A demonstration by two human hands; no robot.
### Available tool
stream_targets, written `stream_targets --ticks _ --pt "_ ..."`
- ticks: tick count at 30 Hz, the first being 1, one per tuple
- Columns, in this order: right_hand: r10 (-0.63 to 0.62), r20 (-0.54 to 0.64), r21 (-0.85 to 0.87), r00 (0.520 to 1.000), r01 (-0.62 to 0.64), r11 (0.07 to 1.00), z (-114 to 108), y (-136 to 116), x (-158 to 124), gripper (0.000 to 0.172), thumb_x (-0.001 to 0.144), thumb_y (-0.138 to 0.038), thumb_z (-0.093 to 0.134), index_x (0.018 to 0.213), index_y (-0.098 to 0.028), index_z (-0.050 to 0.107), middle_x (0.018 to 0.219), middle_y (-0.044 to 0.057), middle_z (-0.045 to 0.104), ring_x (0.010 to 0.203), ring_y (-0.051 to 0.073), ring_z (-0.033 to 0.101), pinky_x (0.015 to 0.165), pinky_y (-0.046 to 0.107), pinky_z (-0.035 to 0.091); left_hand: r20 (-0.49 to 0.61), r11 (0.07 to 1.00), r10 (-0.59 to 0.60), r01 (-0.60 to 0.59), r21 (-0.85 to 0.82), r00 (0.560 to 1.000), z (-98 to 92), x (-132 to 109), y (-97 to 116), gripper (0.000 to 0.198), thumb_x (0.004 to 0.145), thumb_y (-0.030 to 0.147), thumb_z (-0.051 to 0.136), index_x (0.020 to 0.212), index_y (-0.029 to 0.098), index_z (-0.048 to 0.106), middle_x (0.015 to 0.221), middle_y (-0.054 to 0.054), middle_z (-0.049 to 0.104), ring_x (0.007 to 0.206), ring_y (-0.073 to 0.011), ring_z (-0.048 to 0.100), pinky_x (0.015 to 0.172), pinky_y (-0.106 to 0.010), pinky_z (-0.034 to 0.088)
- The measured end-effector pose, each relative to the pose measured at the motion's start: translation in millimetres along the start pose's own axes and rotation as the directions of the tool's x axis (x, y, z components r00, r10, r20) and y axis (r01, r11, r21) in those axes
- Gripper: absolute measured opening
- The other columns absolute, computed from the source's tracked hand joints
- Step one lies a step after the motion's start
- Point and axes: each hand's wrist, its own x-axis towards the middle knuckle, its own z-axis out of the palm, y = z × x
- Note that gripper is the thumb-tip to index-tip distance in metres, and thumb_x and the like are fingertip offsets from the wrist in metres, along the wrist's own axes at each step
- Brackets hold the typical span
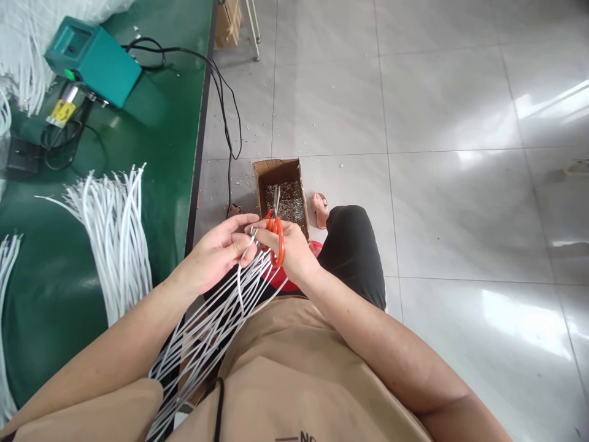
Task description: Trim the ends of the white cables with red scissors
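- Here's the white cable, slim and smooth, its tip split into tiny strands with a fleck of green, held up at the near edge of the cardboard box, a touch to its left.
- Left hand: thumb and fingertips pinching the cable just below that tip, the index finger reaching out toward the box.
- Right hand, at the box's near edge: curled round the orange-handled scissors, blades pointing over the box; how far they gape, I can't tell.
- Its thumb and index finger come right in at the cable's tip, covering part of it; whether they actually grip it is hard to see.
- Nearer than the box, over the lap, a loose spray of white cables criss-crosses under both hands.
- Hand and scissors block part of the box's near side; inside, a litter of little clippings.
- Left of the box runs the green desk, bearing a thick cable bundle, and farther off a teal machine beside a yellow-banded tool.
- Between desk and box, a black cord drops to the tiled floor.
- Just right of the box, a sandalled foot.
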Motion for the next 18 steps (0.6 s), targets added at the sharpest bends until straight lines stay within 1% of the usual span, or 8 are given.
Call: stream_targets --ticks 2,5,8,10,12,14,16,18 --pt "0.003 -0.029 -0.012 1.0 -0.004 1.0 0 2 2 0.026 0.068 -0.039 0.072 0.072 -0.013 0.067 0.054 -0.005 0.05 0.05 0.005 0.038 0.051 0.021 0.032 0.044 0.999 -0.027 0.029 -0.043 0.999 1.3 -1 2 0.048 0.081 0.032 0.067 0.124 0.018 0.052 0.052 0.006 0.048 0.05 -0.0087 0.043 0.05 -0.023 0.029" --pt "-0.091 -0.152 -0.086 0.984 0.079 0.993 -5 -3 3 0.023 0.07 -0.037 0.069 0.074 -0.014 0.067 0.059 -0.004 0.053 0.056 0.008 0.044 0.055 0.022 0.037 0.0 1.0 -0.008 0.008 -0.003 1.0 0.5 -1 3 0.039 0.081 0.031 0.067 0.118 0.02 0.059 0.055 0.005 0.051 0.054 -0.0096 0.047 0.055 -0.024 0.035" --pt "-0.262 -0.311 -0.127 0.913 0.234 0.964 -13 -16 1 0.02 0.073 -0.035 0.067 0.078 -0.016 0.066 0.071 -0.001 0.06 0.068 0.011 0.051 0.067 0.024 0.043 -0.079 0.998 0.016 -0.011 0.063 0.997 -2.3 3 2 0.021 0.079 0.031 0.069 0.094 0.017 0.067 0.063 0.001 0.059 0.061 -0.0105 0.053 0.064 -0.026 0.042" --pt "-0.317 -0.353 -0.155 0.88 0.28 0.948 -19 -24 -3 0.023 0.075 -0.039 0.065 0.073 -0.016 0.064 0.066 -0.002 0.056 0.065 0.01 0.048 0.067 0.025 0.042 -0.131 0.995 0.014 -0.002 0.097 0.991 -4.7 6 0 0.019 0.077 0.031 0.071 0.086 0.015 0.067 0.069 -0.001 0.064 0.064 -0.0106 0.056 0.067 -0.026 0.045" --pt "-0.343 -0.356 -0.191 0.869 0.292 0.937 -24 -27 -9 0.025 0.076 -0.041 0.064 0.07 -0.016 0.061 0.061 -0.003 0.051 0.061 0.01 0.044 0.064 0.025 0.041 -0.175 0.991 0.028 -0.004 0.136 0.984 -7.8 10 -3 0.022 0.074 0.032 0.074 0.086 0.015 0.067 0.072 -0.002 0.066 0.066 -0.0107 0.059 0.071 -0.026 0.047" --pt "-0.378 -0.337 -0.231 0.862 0.314 0.921 -27 -23 -15 0.023 0.078 -0.039 0.062 0.074 -0.017 0.061 0.065 -0.003 0.054 0.064 0.011 0.046 0.066 0.025 0.041 -0.209 0.978 0.051 -0.007 0.207 0.977 -11.1 13 -5 0.027 0.073 0.035 0.075 0.089 0.014 0.067 0.078 -0.004 0.069 0.071 -0.0124 0.063 0.077 -0.028 0.05" --pt "-0.431 -0.29 -0.308 0.854 0.344 0.887 -29 -14 -22 0.021 0.081 -0.038 0.059 0.077 -0.017 0.062 0.072 -0.001 0.057 0.068 0.012 0.05 0.069 0.025 0.042 -0.22 0.948 0.068 0.005 0.318 0.973 -13.1 13 -2 0.038 0.072 0.038 0.075 0.1 0.014 0.066 0.094 -0.008 0.072 0.087 -0.0165 0.066 0.088 -0.033 0.05" --pt "-0.502 -0.19 -0.454 0.843 0.378 0.807 -27 -1 -29 0.021 0.084 -0.036 0.056 0.075 -0.018 0.061 0.075 0.0 0.057 0.07 0.012 0.051 0.069 0.025 0.041 -0.202 0.878 0.114 -0.004 0.479 0.973 -13.2 8 8 0.057 0.07 0.038 0.076 0.12 0.015 0.059 0.119 -0.012 0.066 0.108 -0.0202 0.063 0.1 -0.037 0.046"
